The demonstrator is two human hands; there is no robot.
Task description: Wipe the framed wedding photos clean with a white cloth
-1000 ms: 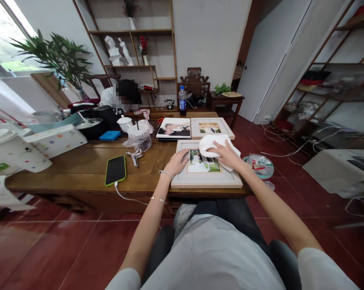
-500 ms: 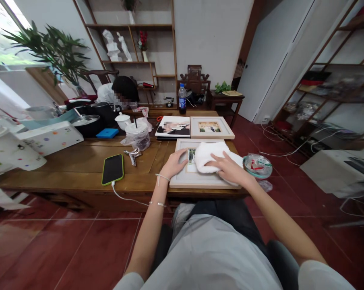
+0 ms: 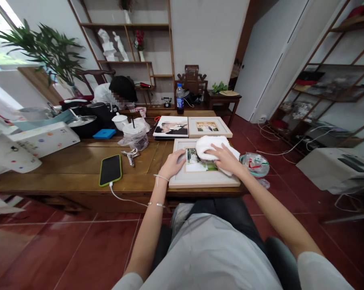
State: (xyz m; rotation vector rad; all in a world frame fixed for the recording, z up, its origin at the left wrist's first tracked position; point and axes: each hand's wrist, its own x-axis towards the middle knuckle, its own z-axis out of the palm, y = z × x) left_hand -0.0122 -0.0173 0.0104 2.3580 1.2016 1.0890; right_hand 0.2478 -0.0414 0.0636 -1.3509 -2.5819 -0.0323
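Observation:
A pale wooden picture frame (image 3: 200, 180) with a photo in it lies flat at the near edge of the low wooden table (image 3: 79, 165). My left hand (image 3: 172, 162) rests flat on the frame's left side, fingers stretched out. My right hand (image 3: 226, 158) presses down on a folded white cloth (image 3: 210, 143) that lies over the frame's upper right part. Behind it lie a second framed photo (image 3: 208, 127) and a photo print (image 3: 171, 127).
A green-cased phone (image 3: 110, 170) on a cable, a metal clip (image 3: 129, 155), a bagged drink cup (image 3: 135, 135), a water bottle (image 3: 178, 99) and boxes at the left sit on the table. A person (image 3: 117, 92) sits beyond it. A plastic bag (image 3: 254, 164) and cables lie on the floor at right.
My right hand has slid the cloth back up and to the right across the glass, uncovering the photo again. My left hand has stayed on the frame.

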